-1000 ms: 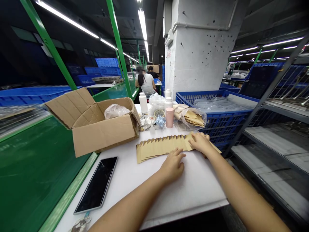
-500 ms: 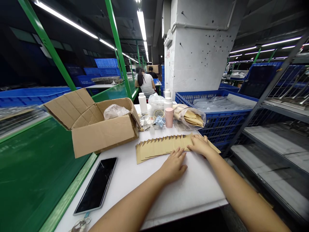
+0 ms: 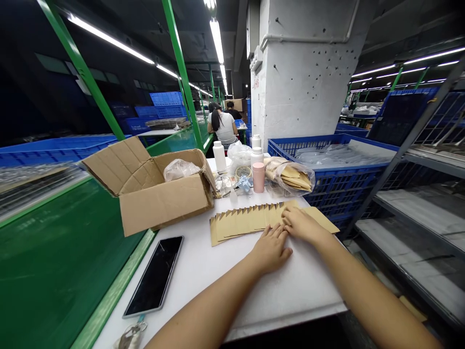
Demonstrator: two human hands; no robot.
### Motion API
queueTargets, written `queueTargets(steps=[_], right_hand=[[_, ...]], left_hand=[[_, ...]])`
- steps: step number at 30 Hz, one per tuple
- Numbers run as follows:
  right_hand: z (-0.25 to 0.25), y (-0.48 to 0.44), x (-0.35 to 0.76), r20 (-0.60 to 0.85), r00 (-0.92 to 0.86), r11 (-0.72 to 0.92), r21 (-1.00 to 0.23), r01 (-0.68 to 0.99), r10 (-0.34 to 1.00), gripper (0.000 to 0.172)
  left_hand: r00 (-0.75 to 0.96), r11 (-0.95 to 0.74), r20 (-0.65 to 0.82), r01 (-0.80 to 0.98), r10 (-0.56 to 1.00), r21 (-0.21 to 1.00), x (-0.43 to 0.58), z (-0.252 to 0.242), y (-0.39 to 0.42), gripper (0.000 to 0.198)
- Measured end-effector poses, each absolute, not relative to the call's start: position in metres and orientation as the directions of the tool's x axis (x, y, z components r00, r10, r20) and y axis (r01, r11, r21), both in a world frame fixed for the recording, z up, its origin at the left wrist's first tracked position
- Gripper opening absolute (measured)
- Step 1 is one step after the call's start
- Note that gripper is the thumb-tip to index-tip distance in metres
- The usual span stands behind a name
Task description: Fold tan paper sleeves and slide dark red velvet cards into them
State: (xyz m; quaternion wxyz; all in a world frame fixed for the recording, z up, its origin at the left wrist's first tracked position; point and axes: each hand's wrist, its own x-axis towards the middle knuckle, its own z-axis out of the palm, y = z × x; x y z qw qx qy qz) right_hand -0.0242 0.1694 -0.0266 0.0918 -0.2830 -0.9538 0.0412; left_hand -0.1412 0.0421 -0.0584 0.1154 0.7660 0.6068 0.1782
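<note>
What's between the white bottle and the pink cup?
The head view shows a roll of tape and a crumpled blue item between the white plastic bottle and the pink cup, a clear plastic bag behind them.

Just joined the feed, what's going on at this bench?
A person's left hand rests its fingertips at the near edge of a fanned row of kraft envelopes on a white table. The right hand lies flat over the row's right end. An open cardboard box stands beside them, and a co-worker sits farther along.
</note>
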Motion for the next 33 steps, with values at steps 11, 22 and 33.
queueTargets(steps=[11, 22, 33], right_hand=[[-0.027, 0.165, -0.033, 0.042, -0.809, 0.809, -0.08, 0.582, 0.586, 0.016], [-0.024, 0.164, -0.033, 0.022, -0.807, 0.807, -0.044, 0.588, 0.59, 0.022], [-0.026, 0.16, -0.035, 0.048, -0.779, 0.781, -0.058, 0.622, 0.625, 0.018]], left_hand=[[0.051, -0.123, 0.245, 0.951, 0.968, 0.285, -0.16, -0.048, 0.038, 0.033], [0.114, -0.149, 0.212, 0.976, 0.971, 0.157, -0.162, -0.052, 0.038, 0.04], [0.07, -0.093, 0.275, 0.993, 0.959, 0.072, -0.156, -0.056, 0.045, 0.036]])
